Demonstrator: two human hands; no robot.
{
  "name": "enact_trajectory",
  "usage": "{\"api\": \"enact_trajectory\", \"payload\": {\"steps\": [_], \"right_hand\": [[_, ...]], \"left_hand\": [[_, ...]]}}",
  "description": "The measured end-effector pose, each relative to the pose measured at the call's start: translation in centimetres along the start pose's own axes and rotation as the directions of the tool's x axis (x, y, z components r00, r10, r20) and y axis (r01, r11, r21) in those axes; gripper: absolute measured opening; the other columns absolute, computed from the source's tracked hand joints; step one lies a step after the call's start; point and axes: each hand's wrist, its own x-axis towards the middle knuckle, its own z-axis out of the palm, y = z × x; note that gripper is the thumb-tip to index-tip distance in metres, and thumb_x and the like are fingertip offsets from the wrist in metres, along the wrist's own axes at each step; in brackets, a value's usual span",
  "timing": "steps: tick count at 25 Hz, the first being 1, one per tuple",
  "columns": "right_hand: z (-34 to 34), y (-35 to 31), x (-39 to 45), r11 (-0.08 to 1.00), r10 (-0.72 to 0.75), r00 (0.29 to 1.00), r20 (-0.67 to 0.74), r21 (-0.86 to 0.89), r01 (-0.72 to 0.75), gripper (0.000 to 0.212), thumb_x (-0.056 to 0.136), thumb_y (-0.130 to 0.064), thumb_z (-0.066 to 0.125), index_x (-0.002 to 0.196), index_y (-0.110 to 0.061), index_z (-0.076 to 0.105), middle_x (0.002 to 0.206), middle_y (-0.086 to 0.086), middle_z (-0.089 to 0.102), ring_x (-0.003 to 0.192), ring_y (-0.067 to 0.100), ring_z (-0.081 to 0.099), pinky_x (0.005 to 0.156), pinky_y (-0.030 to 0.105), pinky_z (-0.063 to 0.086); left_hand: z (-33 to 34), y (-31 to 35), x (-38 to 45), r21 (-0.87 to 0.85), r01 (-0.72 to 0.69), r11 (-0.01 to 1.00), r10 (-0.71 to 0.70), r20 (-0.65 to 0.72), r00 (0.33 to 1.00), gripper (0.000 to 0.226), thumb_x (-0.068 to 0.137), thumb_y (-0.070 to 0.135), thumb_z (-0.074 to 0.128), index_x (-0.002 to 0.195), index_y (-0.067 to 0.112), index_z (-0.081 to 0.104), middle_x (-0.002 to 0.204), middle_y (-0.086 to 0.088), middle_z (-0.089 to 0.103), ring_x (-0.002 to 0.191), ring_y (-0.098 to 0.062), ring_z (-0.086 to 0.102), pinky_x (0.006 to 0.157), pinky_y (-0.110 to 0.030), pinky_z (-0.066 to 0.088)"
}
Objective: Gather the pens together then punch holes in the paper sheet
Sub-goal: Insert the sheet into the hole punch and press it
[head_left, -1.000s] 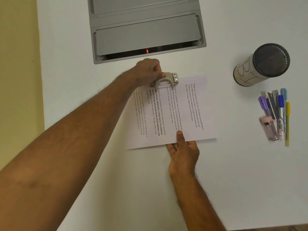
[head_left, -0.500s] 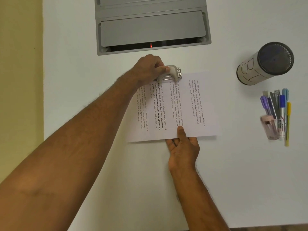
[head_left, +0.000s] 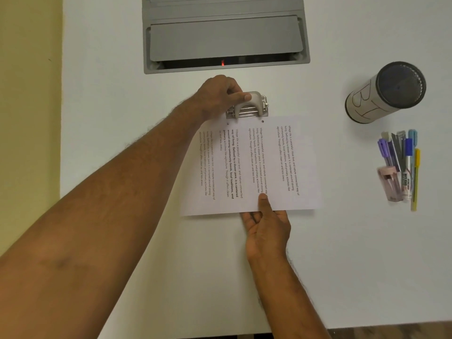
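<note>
A printed paper sheet (head_left: 269, 167) lies on the white table (head_left: 122, 118). Two small punched holes show near its far edge. A grey metal hole punch (head_left: 249, 106) sits just beyond that edge, its lever up. My left hand (head_left: 220, 96) grips the punch from the left, thumb on the lever. My right hand (head_left: 265, 226) pinches the sheet's near edge, thumb on top. Several pens (head_left: 403, 160) lie bunched together at the right.
A grey cylindrical holder (head_left: 384, 94) marked with letters lies on its side at the far right. A pink sharpener-like piece (head_left: 390, 184) rests among the pens. A grey hatch (head_left: 223, 37) with a red light is set in the table behind the punch.
The sheet has come out from under the punch toward me, and two holes now show near its far edge. The punch lever has risen. Both hands keep their holds.
</note>
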Motion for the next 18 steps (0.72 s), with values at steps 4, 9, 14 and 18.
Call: {"api": "enact_trajectory", "payload": {"steps": [4,9,14,18], "right_hand": [[-1.1,0.2,-0.4,1.0,0.006,1.0,0.0,-0.003,-0.006,0.028,0.099,-0.006,0.068,0.125,-0.017,0.07,0.11,0.002,0.082,0.097,0.02,0.08,0.081,0.042,0.067],[-1.7,0.4,-0.5,1.0,-0.002,1.0,0.008,-0.004,0.002,0.032,0.099,-0.006,0.068,0.13,-0.016,0.07,0.114,0.003,0.081,0.098,0.02,0.08,0.084,0.044,0.066],[-1.8,0.4,-0.3,1.0,0.007,1.0,0.018,-0.008,-0.007,0.026,0.099,-0.006,0.068,0.121,-0.019,0.072,0.11,0.002,0.082,0.097,0.02,0.081,0.083,0.044,0.066],[-2.3,0.1,-0.4,1.0,0.01,0.999,0.031,-0.018,-0.01,0.026,0.099,-0.006,0.069,0.121,-0.019,0.072,0.11,0.002,0.082,0.1,0.021,0.08,0.087,0.046,0.065]], "left_hand": [[0.0,0.0,-0.1,-0.022,-0.019,1.0,0.019,-0.016,1.0,0.035,0.097,0.045,0.067,0.11,0.014,0.075,0.105,0.002,0.068,0.096,-0.013,0.058,0.07,-0.02,0.038],[-0.1,0.0,-0.1,-0.045,-0.021,0.999,0.02,-0.025,0.999,0.036,0.095,0.045,0.069,0.11,0.013,0.077,0.107,-0.001,0.073,0.094,-0.013,0.06,0.072,-0.022,0.041],[-0.1,0.1,-0.4,-0.041,-0.013,0.999,0.012,-0.026,1.0,0.036,0.095,0.046,0.069,0.11,0.013,0.078,0.108,0.0,0.073,0.094,-0.012,0.06,0.072,-0.022,0.042],[-0.3,0.3,-1.7,-0.117,-0.017,0.993,0.009,-0.061,0.998,0.039,0.099,0.048,0.063,0.114,0.013,0.074,0.116,0.0,0.071,0.107,-0.016,0.063,0.091,-0.032,0.049]]}}
